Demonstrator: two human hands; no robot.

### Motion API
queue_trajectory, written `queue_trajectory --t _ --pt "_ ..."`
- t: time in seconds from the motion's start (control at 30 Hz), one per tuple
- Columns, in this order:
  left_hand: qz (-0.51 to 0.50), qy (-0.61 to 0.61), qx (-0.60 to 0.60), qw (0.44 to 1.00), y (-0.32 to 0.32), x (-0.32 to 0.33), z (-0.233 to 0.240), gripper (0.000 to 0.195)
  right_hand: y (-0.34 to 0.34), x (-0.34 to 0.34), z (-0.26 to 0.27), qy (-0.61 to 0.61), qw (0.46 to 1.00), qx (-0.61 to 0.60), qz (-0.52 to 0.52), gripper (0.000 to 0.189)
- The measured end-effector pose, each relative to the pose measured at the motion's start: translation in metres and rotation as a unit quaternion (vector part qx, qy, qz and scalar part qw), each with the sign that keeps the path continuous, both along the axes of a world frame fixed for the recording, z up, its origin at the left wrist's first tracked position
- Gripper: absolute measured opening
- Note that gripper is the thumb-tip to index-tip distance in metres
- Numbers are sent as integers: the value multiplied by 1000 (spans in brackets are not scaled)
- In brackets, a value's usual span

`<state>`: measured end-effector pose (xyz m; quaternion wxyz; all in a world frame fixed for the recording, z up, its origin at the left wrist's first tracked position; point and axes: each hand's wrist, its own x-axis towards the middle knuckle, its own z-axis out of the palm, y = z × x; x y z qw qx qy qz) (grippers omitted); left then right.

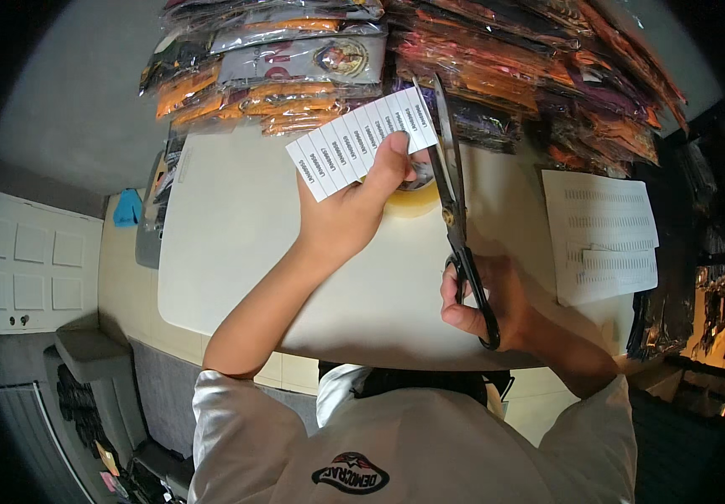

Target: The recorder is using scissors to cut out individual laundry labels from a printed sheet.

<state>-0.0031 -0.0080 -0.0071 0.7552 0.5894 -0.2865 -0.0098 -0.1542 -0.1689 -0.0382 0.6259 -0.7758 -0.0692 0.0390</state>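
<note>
My left hand holds a white paper strip ruled into narrow printed rows, with the thumb on top of it. My right hand grips the black handles of a large pair of scissors. The scissors' blades point away from me and stand slightly apart, with the strip's right end at the left blade. Whether the paper lies between the blades, I cannot tell. Partly hidden behind my left hand, a roll of yellowish tape rests on the white table.
Plastic-wrapped folded garments are piled at the far left, with more orange and dark packets at the far right. Printed paper sheets lie on the table's right side. Dark packages stand beyond its right edge.
</note>
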Motion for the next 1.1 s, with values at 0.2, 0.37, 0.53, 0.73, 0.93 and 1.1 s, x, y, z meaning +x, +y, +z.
queue_trajectory --t 0.2,0.37,0.53,0.73,0.93,1.1 --pt "0 -1 33 999 5 3 5 18 3 0 3 7 1000 9 11 36" --pt "17 0 57 998 7 0 7 20 4 -2 0 -1 1000 20 14 35" --pt "14 11 58 998 11 3 9 19 3 -2 -4 -6 999 29 29 35" --pt "20 -52 104 993 18 9 8 13 4 -3 0 -14 999 12 46 37" --pt "23 -72 86 993 15 8 6 11 5 -4 -1 -5 999 17 31 39" --pt "34 -87 102 990 15 4 11 10 6 -4 -2 -15 1000 -2 25 40"
